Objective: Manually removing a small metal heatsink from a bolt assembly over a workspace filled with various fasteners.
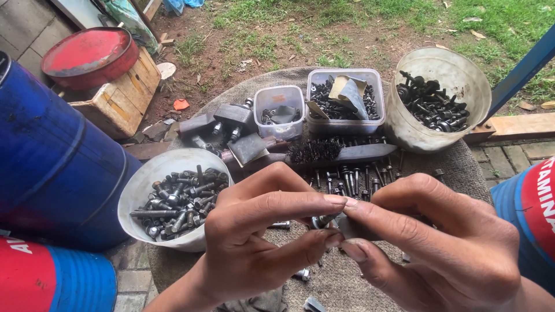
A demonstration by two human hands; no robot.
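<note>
Fingertips pinched narrow: left hand (254,231) thumb and forefinger closed on a small bolt (321,220), held above the grey mat (341,283). Right hand (439,242) fingers gripping a dark scrap (354,226) against it. Mostly hidden by fingertips; scrap's material hard to tell.

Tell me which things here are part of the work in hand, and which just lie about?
In hand: small bolt, pinched between left hand and right hand.

Lying about: white bowl of bolts, wire brush, clear tubs, blue drum.
</note>
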